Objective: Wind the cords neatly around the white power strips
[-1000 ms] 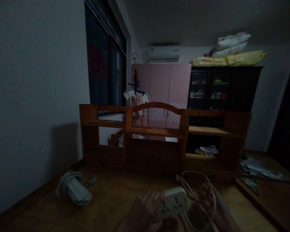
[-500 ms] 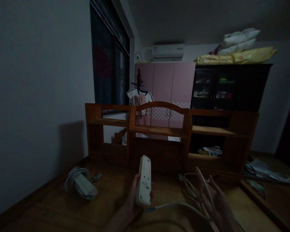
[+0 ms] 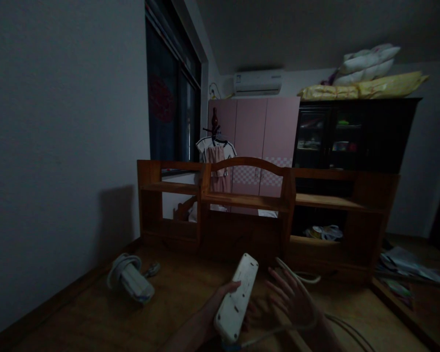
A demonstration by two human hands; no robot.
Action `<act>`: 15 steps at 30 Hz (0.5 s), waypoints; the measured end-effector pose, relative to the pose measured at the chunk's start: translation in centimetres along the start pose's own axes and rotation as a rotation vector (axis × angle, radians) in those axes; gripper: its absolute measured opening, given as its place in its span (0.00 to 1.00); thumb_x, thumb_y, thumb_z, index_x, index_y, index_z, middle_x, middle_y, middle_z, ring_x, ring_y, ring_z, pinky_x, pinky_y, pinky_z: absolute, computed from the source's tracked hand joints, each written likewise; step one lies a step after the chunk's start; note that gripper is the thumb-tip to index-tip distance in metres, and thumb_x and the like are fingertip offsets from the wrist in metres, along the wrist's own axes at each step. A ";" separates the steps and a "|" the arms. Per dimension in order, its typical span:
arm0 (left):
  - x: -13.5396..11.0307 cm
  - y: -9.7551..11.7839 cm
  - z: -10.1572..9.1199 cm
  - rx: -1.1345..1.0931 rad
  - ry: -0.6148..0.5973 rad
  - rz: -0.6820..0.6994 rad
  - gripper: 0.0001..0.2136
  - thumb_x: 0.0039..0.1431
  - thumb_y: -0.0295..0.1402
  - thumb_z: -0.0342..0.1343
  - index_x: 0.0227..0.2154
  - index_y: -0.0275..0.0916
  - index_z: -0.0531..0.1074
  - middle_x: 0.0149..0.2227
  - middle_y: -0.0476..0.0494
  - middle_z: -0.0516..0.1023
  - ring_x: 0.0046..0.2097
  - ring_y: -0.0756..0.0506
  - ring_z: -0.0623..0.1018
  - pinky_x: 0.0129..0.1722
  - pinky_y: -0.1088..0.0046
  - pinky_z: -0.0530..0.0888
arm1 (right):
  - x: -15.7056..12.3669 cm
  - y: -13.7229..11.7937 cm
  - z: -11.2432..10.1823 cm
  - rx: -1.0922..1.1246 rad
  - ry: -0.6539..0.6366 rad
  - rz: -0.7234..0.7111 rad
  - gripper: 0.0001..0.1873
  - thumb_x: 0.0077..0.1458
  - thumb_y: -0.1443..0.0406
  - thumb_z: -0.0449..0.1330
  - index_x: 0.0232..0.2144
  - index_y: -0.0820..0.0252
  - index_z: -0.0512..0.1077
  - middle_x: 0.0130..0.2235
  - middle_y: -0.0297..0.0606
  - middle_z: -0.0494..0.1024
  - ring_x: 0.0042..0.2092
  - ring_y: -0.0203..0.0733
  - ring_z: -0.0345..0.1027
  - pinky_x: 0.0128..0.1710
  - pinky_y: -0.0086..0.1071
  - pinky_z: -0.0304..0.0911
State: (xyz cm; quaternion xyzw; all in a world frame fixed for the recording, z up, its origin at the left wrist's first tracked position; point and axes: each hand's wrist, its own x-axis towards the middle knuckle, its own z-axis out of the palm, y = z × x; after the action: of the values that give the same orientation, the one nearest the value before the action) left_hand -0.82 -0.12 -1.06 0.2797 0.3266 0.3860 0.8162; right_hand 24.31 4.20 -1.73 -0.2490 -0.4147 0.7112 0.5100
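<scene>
My left hand (image 3: 214,309) is closed around a white power strip (image 3: 238,299), thumb across its top face. The strip is tilted, its far end pointing up and to the right. A pale cable (image 3: 267,337) leaves the strip's near end and runs right. At the right, my right hand (image 3: 291,298) has its fingers stretched out and spread, pointing toward the strip. A loop of the cable lies against this hand and arches above it; whether the thumb pinches it I cannot tell. All this is above the wooden desktop (image 3: 176,293).
On the left of the desktop lies a second white power strip (image 3: 137,283) with its cable coiled round it. A wooden shelf unit (image 3: 245,198) stands along the back edge. Papers (image 3: 414,266) lie at the far right. The wall (image 3: 58,195) borders the left side.
The power strip has moved right and tilted over to the right in my left hand. My right hand has moved left toward it and turned, carrying the cable. The view has shifted slightly.
</scene>
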 end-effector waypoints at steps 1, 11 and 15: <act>0.2 -0.1 -0.2 0.014 -0.012 -0.025 0.29 0.53 0.53 0.50 0.39 0.25 0.70 0.30 0.32 0.78 0.28 0.42 0.78 0.28 0.68 0.75 | -0.1 -0.2 0.0 0.013 -0.006 0.012 0.27 0.46 0.44 0.58 0.48 0.43 0.70 0.60 0.39 0.64 0.56 0.53 0.63 0.52 0.49 0.57; 0.5 -0.8 -0.8 0.163 -0.055 0.016 0.23 0.53 0.42 0.57 0.43 0.25 0.69 0.38 0.28 0.79 0.35 0.42 0.80 0.38 0.67 0.76 | -2.0 -0.6 1.8 -0.068 0.068 -0.093 0.32 0.49 0.44 0.55 0.54 0.47 0.64 0.49 0.43 0.75 0.39 0.48 0.74 0.45 0.47 0.63; 0.3 -0.6 -0.1 0.193 -0.078 0.030 0.25 0.53 0.41 0.58 0.48 0.27 0.66 0.39 0.30 0.79 0.35 0.42 0.80 0.38 0.65 0.76 | -2.1 0.1 2.1 -0.264 0.167 -0.184 0.31 0.47 0.45 0.57 0.47 0.57 0.72 0.36 0.43 0.79 0.28 0.43 0.72 0.32 0.39 0.67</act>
State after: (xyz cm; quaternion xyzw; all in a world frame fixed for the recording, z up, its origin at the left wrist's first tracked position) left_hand -0.49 -0.20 -1.64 0.3766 0.3260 0.3539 0.7916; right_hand 23.40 1.53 -0.85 -0.3330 -0.4815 0.5781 0.5684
